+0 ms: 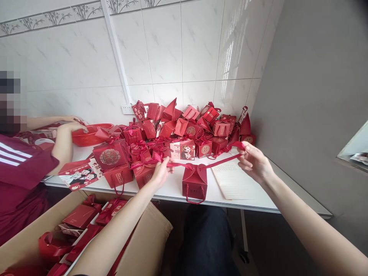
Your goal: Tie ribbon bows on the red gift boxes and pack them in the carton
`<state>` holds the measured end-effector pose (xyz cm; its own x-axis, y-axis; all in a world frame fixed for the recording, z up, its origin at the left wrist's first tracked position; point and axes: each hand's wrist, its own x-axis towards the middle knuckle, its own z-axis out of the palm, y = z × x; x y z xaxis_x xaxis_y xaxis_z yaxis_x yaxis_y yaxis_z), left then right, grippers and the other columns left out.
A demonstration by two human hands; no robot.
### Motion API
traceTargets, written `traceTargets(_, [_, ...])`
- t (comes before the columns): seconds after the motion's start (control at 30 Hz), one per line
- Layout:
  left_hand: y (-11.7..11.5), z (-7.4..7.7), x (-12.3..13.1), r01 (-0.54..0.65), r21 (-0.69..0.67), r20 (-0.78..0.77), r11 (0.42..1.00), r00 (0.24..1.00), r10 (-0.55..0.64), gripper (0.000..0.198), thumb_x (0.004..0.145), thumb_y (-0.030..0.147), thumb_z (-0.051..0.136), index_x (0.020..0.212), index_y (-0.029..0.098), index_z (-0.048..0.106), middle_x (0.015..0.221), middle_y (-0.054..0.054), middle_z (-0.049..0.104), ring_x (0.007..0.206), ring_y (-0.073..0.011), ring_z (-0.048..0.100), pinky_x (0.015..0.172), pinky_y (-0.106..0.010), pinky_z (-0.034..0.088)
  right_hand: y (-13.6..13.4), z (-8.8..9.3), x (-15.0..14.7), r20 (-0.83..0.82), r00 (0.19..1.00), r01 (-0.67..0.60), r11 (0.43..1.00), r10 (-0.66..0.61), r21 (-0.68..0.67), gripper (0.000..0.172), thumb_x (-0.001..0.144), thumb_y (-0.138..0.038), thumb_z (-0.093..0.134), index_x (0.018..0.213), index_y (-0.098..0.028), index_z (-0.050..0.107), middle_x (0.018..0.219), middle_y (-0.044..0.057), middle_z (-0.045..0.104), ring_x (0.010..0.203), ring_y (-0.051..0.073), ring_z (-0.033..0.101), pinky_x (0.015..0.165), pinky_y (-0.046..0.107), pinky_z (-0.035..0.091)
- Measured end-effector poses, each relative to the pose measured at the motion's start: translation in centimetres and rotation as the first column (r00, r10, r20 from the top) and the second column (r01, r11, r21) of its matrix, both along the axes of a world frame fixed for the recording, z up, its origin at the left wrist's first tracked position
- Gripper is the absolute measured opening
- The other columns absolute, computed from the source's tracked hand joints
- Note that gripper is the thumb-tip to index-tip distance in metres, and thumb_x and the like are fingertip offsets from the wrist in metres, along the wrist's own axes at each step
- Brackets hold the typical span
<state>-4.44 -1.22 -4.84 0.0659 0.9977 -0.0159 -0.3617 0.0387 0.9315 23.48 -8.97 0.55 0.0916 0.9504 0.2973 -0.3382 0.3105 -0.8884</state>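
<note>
A small red gift box (194, 180) stands at the table's front edge, its rounded top flaps folded together and a twisted cord handle hanging down its front. A red ribbon (220, 162) runs through the holes in those flaps and stretches out to both sides. My left hand (163, 171) pinches the ribbon's left end. On the other side, my right hand (253, 160) grips the right end, a little higher. The ribbon looks fairly taut between each hand and the box. Right of the box lies an open lined notebook (234, 182) with handwriting.
Red gift boxes (175, 122) are heaped against the tiled wall. A red basket (91, 134) sits at the left, beside a person in a maroon shirt (23, 165). Below, a cardboard carton (151, 234) holds more red boxes. A grey wall (310, 96) bounds the right side.
</note>
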Motion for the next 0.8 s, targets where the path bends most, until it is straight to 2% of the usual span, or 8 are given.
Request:
traceTargets(0.23, [-1.1, 0.8, -0.9, 0.220, -0.124, -0.268, 0.968, 0.931, -0.246, 0.020, 0.067, 0.019, 0.068, 0.082, 0.011, 0.059, 0.073, -0.003, 0.058, 0.055, -0.0122, 0.057, 0.059, -0.028, 0.043, -0.7, 1.5, 2.2, -0.076, 0.996, 0.045, 0.996, -0.040, 0.070, 0.027, 0.055, -0.026, 0.073, 0.078, -0.025, 0.060, 0.064, -0.006, 0.053, 0.032, 0.002, 0.023, 0.032, 0.022, 0.004])
traceTargets(0.3, [-1.0, 1.0, -1.3, 0.293, -0.193, -0.423, 0.936, 0.836, -0.349, 0.026, 0.067, 0.021, 0.067, 0.090, 0.011, 0.060, 0.074, -0.003, 0.059, 0.058, -0.0139, 0.058, 0.061, -0.030, 0.044, -0.7, 1.6, 2.5, -0.109, 0.994, 0.032, 0.996, -0.023, 0.087, 0.025, 0.055, -0.026, 0.074, 0.076, -0.024, 0.061, 0.063, -0.006, 0.053, 0.032, 0.002, 0.023, 0.030, 0.022, 0.004])
traceTargets(0.37, [-0.8, 1.0, -1.6, 0.363, -0.213, -0.613, 0.907, 0.673, -0.413, 0.028, 0.069, 0.027, 0.064, 0.093, 0.013, 0.060, 0.073, -0.001, 0.057, 0.060, -0.0135, 0.057, 0.060, -0.030, 0.044, -0.7, 1.5, 2.6, -0.134, 0.991, 0.023, 0.995, -0.010, 0.096, 0.022, 0.056, -0.027, 0.075, 0.073, -0.023, 0.061, 0.062, -0.007, 0.050, 0.032, 0.001, 0.020, 0.029, 0.022, 0.004])
traceTargets(0.43, [-0.4, 0.8, -2.0, 0.428, -0.182, -0.736, 0.886, 0.538, -0.411, 0.023, 0.070, 0.033, 0.060, 0.085, 0.015, 0.059, 0.067, 0.001, 0.054, 0.059, -0.0129, 0.054, 0.057, -0.027, 0.041, -0.6, 1.3, 2.7, -0.154, 0.988, 0.033, 0.995, -0.019, 0.090, 0.023, 0.056, -0.028, 0.076, 0.074, -0.023, 0.063, 0.062, -0.007, 0.047, 0.034, 0.001, 0.019, 0.028, 0.021, 0.004])
traceTargets(0.5, [-0.1, 0.8, -2.4, 0.477, -0.151, -0.783, 0.866, 0.477, -0.399, 0.021, 0.070, 0.036, 0.059, 0.072, 0.015, 0.057, 0.061, 0.002, 0.051, 0.057, -0.0123, 0.052, 0.054, -0.025, 0.039, -0.6, 0.9, 2.8, -0.154, 0.987, 0.060, 0.996, -0.049, 0.070, 0.032, 0.055, -0.028, 0.078, 0.083, -0.022, 0.065, 0.064, -0.006, 0.046, 0.037, 0.001, 0.020, 0.027, 0.020, 0.006])
traceTargets(0.57, [0.0, 1.1, -2.9, 0.489, -0.132, -0.798, 0.862, 0.463, -0.385, 0.023, 0.069, 0.037, 0.060, 0.065, 0.015, 0.054, 0.058, 0.003, 0.050, 0.056, -0.0116, 0.050, 0.053, -0.025, 0.038, -0.6, 0.5, 3.0, -0.136, 0.988, 0.078, 0.995, -0.069, 0.057, 0.035, 0.054, -0.030, 0.079, 0.085, -0.021, 0.066, 0.067, -0.004, 0.044, 0.039, 0.002, 0.021, 0.027, 0.019, 0.008])
traceTargets(0.7, [0.1, 2.7, -4.0, 0.503, -0.084, -0.824, 0.860, 0.450, -0.344, 0.028, 0.072, 0.042, 0.058, 0.066, 0.015, 0.054, 0.060, 0.002, 0.053, 0.057, -0.0116, 0.050, 0.056, -0.025, 0.038, -0.3, -0.3, 3.3, -0.122, 0.990, 0.078, 0.996, -0.074, 0.031, 0.027, 0.052, -0.031, 0.081, 0.065, -0.017, 0.061, 0.067, -0.003, 0.041, 0.042, 0.002, 0.023, 0.027, 0.017, 0.011])
traceTargets(0.8, [0.2, 4.2, -4.7, 0.483, -0.053, -0.736, 0.874, 0.573, -0.361, 0.029, 0.070, 0.043, 0.061, 0.068, 0.015, 0.055, 0.062, 0.001, 0.054, 0.060, -0.0115, 0.050, 0.059, -0.026, 0.040, 0.1, -0.7, 3.3, -0.121, 0.990, 0.067, 0.998, -0.067, 0.000, 0.028, 0.054, -0.031, 0.080, 0.061, -0.018, 0.057, 0.068, -0.003, 0.042, 0.044, 0.003, 0.026, 0.028, 0.016, 0.013])
